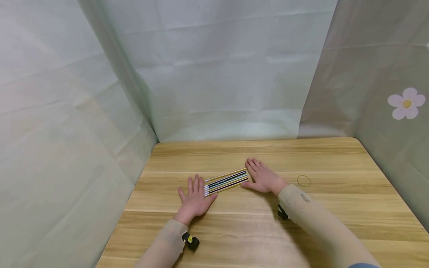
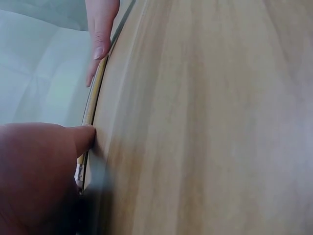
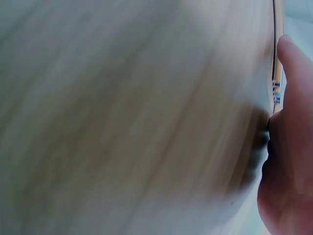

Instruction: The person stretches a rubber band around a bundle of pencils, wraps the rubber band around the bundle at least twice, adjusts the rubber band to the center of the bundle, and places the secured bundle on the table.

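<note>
On the wood-grain tabletop, we had a row of striped pencils lying side by side between our hands. Our left hand, spread and grasping nothing, lay at the eraser ends; our right hand, likewise flat and holding nothing, flanked the opposite ends, apparently to square the row. A yellow rubber band lay apart, near our right sleeve.

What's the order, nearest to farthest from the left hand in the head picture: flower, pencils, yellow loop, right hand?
1. Pencils: beside the left hand, between both hands.
2. Right hand: at the pencils' other end.
3. Yellow loop: on the table, past the right hand.
4. Flower: on the cloth, far right.
</note>
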Motion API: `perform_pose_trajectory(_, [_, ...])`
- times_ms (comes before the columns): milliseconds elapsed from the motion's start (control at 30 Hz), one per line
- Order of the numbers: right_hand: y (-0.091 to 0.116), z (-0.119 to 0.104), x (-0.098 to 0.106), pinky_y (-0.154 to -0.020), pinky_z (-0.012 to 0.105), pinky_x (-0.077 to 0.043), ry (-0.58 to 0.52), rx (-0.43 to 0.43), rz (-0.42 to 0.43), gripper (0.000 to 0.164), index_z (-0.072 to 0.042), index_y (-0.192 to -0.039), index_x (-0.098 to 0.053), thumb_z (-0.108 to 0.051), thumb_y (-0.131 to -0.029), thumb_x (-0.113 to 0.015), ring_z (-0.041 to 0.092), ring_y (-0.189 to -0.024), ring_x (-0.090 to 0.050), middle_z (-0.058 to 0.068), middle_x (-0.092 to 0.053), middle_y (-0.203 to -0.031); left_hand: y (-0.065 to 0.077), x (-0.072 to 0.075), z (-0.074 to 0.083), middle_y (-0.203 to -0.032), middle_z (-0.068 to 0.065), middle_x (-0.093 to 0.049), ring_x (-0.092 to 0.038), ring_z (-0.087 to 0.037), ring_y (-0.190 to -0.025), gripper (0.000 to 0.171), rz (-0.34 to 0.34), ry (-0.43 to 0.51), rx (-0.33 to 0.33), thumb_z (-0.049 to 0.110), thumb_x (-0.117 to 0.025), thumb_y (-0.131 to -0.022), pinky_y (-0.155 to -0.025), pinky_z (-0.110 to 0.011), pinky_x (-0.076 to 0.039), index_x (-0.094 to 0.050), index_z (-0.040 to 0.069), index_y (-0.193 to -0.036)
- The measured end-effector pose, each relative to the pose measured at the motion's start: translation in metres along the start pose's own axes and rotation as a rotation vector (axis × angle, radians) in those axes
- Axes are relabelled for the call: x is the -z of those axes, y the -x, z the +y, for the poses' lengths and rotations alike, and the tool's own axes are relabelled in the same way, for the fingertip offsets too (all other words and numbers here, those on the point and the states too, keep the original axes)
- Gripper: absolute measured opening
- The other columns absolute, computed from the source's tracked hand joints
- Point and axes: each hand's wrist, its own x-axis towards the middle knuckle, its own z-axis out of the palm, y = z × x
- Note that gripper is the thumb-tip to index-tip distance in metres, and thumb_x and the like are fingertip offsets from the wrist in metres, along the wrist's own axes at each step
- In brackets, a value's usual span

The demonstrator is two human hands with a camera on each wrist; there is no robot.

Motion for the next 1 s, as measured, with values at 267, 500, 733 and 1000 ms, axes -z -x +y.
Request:
perform_pose_trajectory(267, [0.003, -0.001, 0.003, -0.129, 0.055, -0.009, 0.011, -0.029, 0.011, 0.101, 0.004, -0.167, -0.017, -0.070, -0.106, -0.045, 0.042, -0.163, -0.005, 0.023, -0.008, -0.176, 0.003, 0.007, 0.008, -0.177, -0.021, 0.004, 0.013, -0.044, -0.161, 0.107, 0.016, 0.006, -0.011, 0.076, -0.039, -0.104, -0.114, -0.078, 0.016, -0.011, -0.005, -0.168])
perform_pose_trajectory(500, [0.004, -0.006, 0.005, -0.129, 0.055, -0.010, 0.040, -0.045, -0.004, 0.102, 0.006, -0.167, -0.016, -0.071, -0.106, -0.043, 0.043, -0.162, -0.005, 0.024, -0.008, -0.176, -0.007, 0.000, 0.007, -0.177, -0.018, 0.008, 0.015, -0.041, -0.161, 0.107, 0.012, 0.020, -0.004, 0.077, -0.037, -0.103, -0.114, -0.078, 0.017, -0.008, -0.002, -0.168])
perform_pose_trajectory(733, [0.000, -0.007, -0.001, -0.129, 0.053, -0.010, 0.066, -0.053, -0.039, 0.102, 0.003, -0.168, -0.013, -0.074, -0.106, -0.038, 0.040, -0.163, -0.002, 0.022, -0.005, -0.176, -0.008, 0.001, 0.014, -0.177, -0.023, 0.005, 0.012, -0.044, -0.161, 0.106, 0.011, 0.006, 0.006, 0.074, -0.039, -0.105, -0.115, -0.078, 0.014, -0.008, -0.006, -0.167])
perform_pose_trajectory(1000, [0.000, -0.010, -0.006, -0.129, 0.053, -0.010, 0.029, -0.041, -0.019, 0.103, 0.007, -0.167, -0.014, -0.073, -0.106, -0.037, 0.041, -0.163, -0.002, 0.025, -0.006, -0.176, -0.011, 0.003, 0.022, -0.175, -0.027, 0.007, 0.013, -0.044, -0.161, 0.109, 0.003, 0.021, 0.019, 0.075, -0.037, -0.104, -0.114, -0.079, 0.015, -0.008, -0.010, -0.165])
